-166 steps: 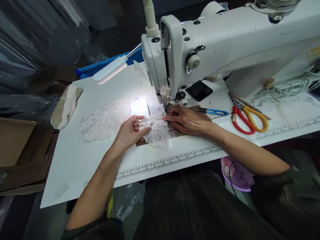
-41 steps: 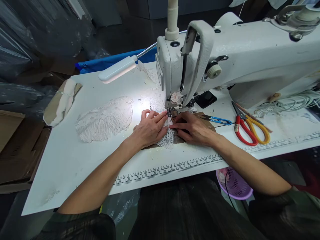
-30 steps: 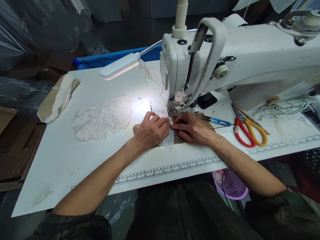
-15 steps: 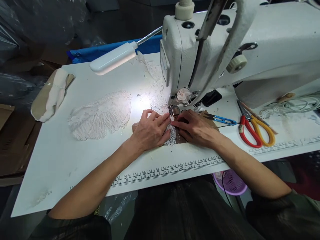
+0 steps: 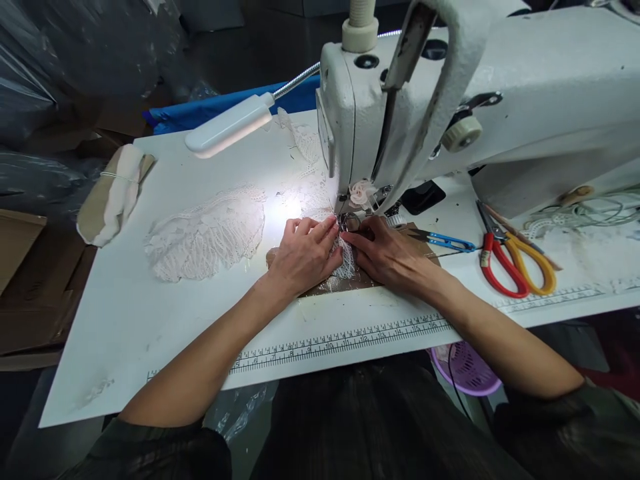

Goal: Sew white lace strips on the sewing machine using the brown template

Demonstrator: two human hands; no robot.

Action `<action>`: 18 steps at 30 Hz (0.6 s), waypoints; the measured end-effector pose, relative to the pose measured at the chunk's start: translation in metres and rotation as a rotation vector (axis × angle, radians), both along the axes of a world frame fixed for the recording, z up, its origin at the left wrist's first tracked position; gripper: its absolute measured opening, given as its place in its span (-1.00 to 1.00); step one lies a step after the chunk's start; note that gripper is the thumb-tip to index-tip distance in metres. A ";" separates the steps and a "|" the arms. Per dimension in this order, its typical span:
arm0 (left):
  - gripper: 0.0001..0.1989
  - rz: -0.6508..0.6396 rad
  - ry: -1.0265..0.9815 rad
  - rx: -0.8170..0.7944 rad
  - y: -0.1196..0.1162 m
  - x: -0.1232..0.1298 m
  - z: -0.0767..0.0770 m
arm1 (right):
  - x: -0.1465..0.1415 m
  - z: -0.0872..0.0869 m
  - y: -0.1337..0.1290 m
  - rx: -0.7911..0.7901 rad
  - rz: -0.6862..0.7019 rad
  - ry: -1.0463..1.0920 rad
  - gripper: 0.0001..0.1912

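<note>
A strip of white lace [image 5: 346, 264] lies under the presser foot [image 5: 349, 220] of the white sewing machine [image 5: 340, 127], its near end showing between my hands. My left hand [image 5: 306, 253] presses on the lace from the left, fingers close together and fingertips beside the foot. From the right, my right hand [image 5: 387, 253] has its thumb and forefinger drawn together at the lace edge, just in front of the foot. Its other fingers are curled and partly hidden. Beneath both hands is a brown plate [image 5: 333, 285]. More lace [image 5: 313, 187] runs out behind the needle.
On the left lie a gathered lace piece [image 5: 210, 233] and a tied fabric bundle [image 5: 117, 193]. A lit lamp [image 5: 230, 125] hangs over the table. Blue thread snips [image 5: 450, 243] and scissors [image 5: 515, 260] lie right. A ruler strip [image 5: 345, 341] follows the front edge; a purple basket [image 5: 467, 370] sits below.
The lace has moved a little away from me toward the foot, so less of its near end shows and more brown plate is bare. Both hands stay at the foot; the view has shifted slightly.
</note>
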State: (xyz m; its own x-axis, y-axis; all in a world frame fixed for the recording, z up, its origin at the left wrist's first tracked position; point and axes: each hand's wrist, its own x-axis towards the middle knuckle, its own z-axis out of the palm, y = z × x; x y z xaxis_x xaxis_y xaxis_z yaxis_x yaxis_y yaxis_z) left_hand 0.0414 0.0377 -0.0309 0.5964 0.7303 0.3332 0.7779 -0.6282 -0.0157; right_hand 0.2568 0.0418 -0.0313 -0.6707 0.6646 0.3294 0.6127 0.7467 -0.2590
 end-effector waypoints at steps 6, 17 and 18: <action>-0.69 0.019 -0.136 0.002 0.003 0.001 0.000 | 0.006 -0.003 0.000 -0.052 0.003 0.057 -0.67; -0.76 -0.049 0.016 0.002 0.054 -0.025 0.014 | 0.024 0.010 0.002 -0.235 0.012 0.192 -0.60; -0.76 -0.049 -0.005 0.006 0.049 -0.025 0.017 | 0.028 0.013 0.003 -0.245 0.015 0.203 -0.61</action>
State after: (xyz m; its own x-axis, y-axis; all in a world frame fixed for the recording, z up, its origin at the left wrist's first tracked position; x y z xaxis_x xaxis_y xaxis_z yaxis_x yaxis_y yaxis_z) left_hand 0.0163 0.0866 -0.0142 0.6299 0.6979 0.3409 0.7462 -0.6655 -0.0162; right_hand 0.2843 0.0447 -0.0183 -0.6183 0.7310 0.2886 0.5193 0.6556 -0.5482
